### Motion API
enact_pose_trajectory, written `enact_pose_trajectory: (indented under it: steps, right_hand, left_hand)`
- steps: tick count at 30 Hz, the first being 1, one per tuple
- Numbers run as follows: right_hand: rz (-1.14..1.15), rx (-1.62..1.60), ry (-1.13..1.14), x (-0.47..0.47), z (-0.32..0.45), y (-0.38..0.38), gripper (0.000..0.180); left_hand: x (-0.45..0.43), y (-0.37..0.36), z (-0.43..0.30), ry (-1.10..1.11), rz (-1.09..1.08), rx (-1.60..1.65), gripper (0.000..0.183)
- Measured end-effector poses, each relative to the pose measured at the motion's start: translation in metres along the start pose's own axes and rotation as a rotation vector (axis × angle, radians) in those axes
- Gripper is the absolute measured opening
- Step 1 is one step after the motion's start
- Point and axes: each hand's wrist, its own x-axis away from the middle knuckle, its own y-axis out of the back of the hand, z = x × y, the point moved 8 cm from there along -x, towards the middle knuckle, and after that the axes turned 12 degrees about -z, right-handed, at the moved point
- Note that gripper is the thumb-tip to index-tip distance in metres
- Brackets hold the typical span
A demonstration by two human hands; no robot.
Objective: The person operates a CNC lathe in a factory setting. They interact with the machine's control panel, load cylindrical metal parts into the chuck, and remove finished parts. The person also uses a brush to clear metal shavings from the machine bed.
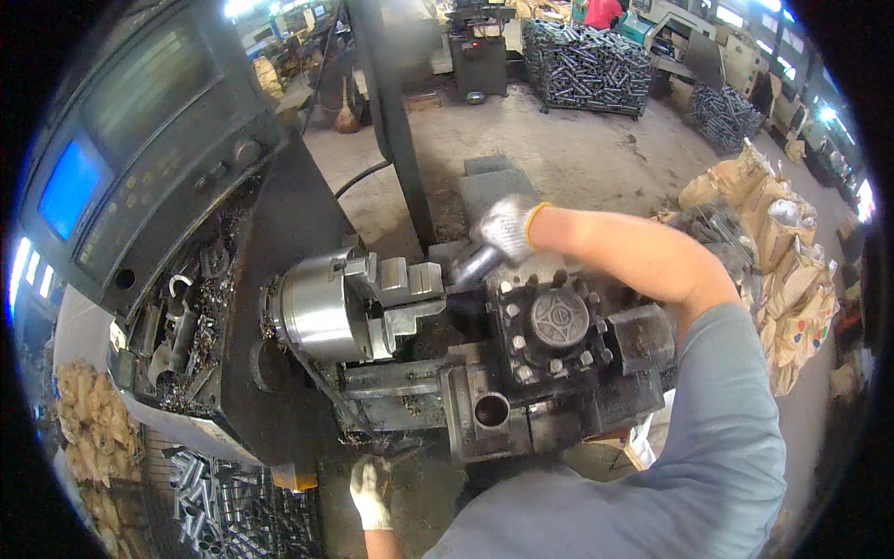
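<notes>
My right hand [508,227], in a white knit glove with a yellow cuff, is closed around a metal cylinder [478,264], somewhat blurred, beyond the lathe's tool turret [552,325]. To the left of it is the lathe's steel three-jaw chuck [325,304], with stepped jaws [408,279] and no workpiece visible in them. My left hand [370,489], gloved too, is low in the picture below the lathe bed, close to a thin dark lever or rod [404,453]; whether it grips this cannot be told. A round bore [492,410] shows in the carriage block.
A control panel with a blue screen [70,189] stands left, above a ledge of chips and tools [185,328]. Metal tubes [209,503] lie in a crate at lower left. Paper sacks [789,279] stand right. Farther off are a tube-filled cage [587,66] and a person in red [602,12].
</notes>
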Motion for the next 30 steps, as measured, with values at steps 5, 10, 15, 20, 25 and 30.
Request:
enact_pose_trajectory:
  steps: [5,10,15,20,25,30]
  right_hand:
    - [0.211,-0.577,-0.062,-0.008,-0.003,-0.048,0.071]
    - [0.3,-0.811,-0.111,-0.024,-0.002,-0.082,0.087]
    - [0.361,-0.788,-0.176,-0.036,0.011,-0.108,0.085]
    - [0.134,-0.607,-0.106,-0.048,0.038,-0.08,0.066]
    - [0.084,-0.792,-0.082,-0.051,0.023,-0.071,0.07]
    - [0.319,-0.775,0.043,-0.061,0.034,-0.089,0.052]
  left_hand:
    - [0.028,0.047,0.06,0.371,-0.223,0.134,0.036]
    - [0.027,0.067,0.087,0.39,-0.367,-0.008,0.054]
    - [0.034,0.065,0.096,0.438,-0.379,0.057,0.064]
    - [0.044,0.052,0.08,0.453,-0.388,-0.047,0.054]
    - [0.035,0.046,0.07,0.344,-0.32,-0.134,0.041]
    - [0.041,0.069,0.089,0.335,-0.318,-0.122,0.048]
